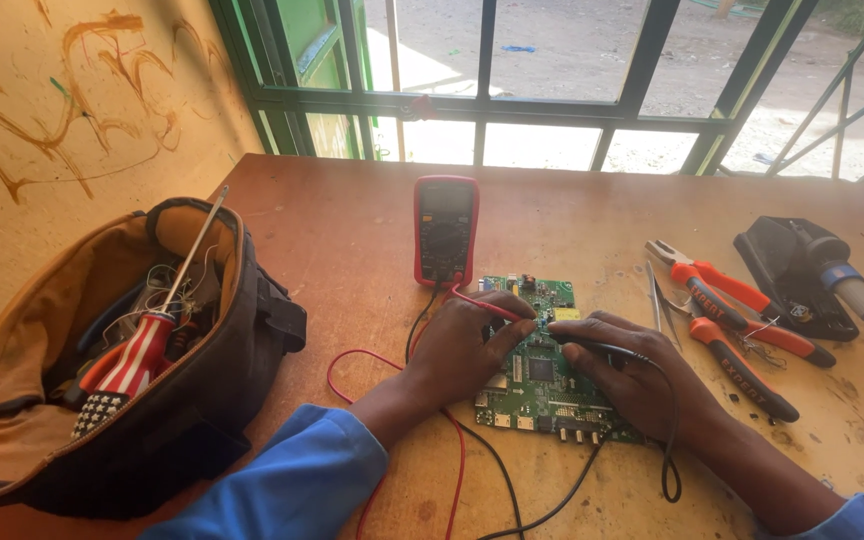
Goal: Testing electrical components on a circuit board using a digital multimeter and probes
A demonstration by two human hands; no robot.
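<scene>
1. The worn wooden table (352, 230) carries my work; a soft tool bag (102, 370) sits at its left edge, a screwdriver (142, 350) poking out.
2. The green circuit board (537, 375), flat and studded with chips, lies near the front edge, below the red multimeter (446, 230).
3. My left hand (462, 350) pinches the red probe (487, 305); my right hand (632, 375) is closed around the black probe (592, 345).
4. Done well, I judge: tips steady, touching one contact each.
5. Orange-handled pliers (732, 310) lie right.
</scene>
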